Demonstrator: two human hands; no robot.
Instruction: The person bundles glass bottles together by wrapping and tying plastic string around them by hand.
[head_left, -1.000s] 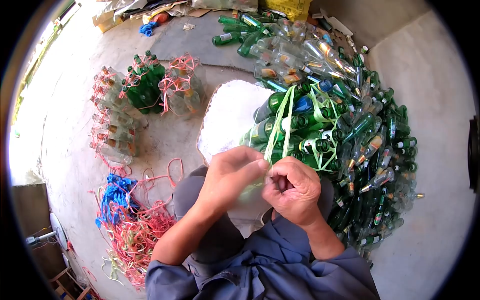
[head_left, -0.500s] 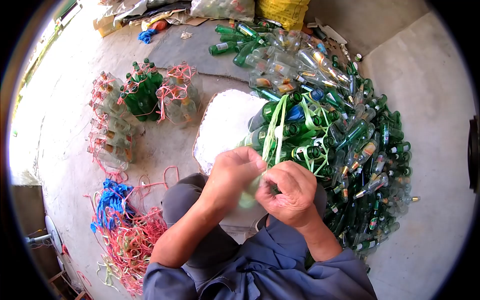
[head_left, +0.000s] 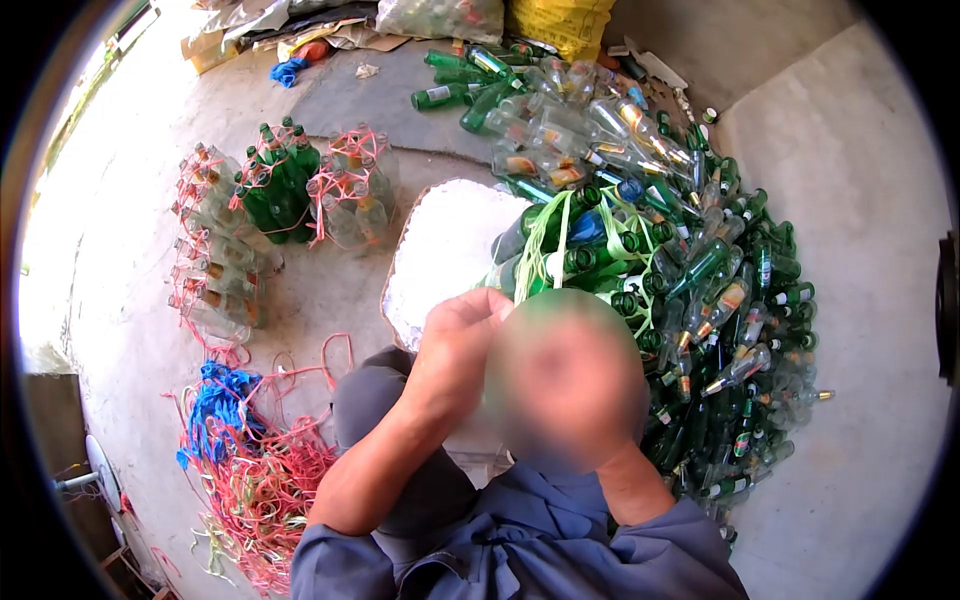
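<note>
In the head view, my left hand (head_left: 460,345) is closed, thumb and fingers pinched on light green plastic string (head_left: 540,245). Close beside it is my right hand (head_left: 575,385), covered by a round blur that hides its fingers. The string runs up from my hands and loops around the necks of a cluster of green bottles (head_left: 590,260) just beyond them. A blue cap or wrap (head_left: 588,228) shows among these bottles. To their left lies a white-topped pad (head_left: 445,250) on the floor.
A large heap of loose bottles (head_left: 720,290) fills the right side. At left stand clear bottles (head_left: 225,250) and green bottles (head_left: 280,190) tied with pink string. Tangled pink string (head_left: 265,480) and blue strips (head_left: 222,405) lie at lower left. Sacks, including a yellow sack (head_left: 560,25), line the back.
The view has shifted slightly. Both hands remain close together below the string; the right hand, seen with curled fingers before, is now blurred over.
</note>
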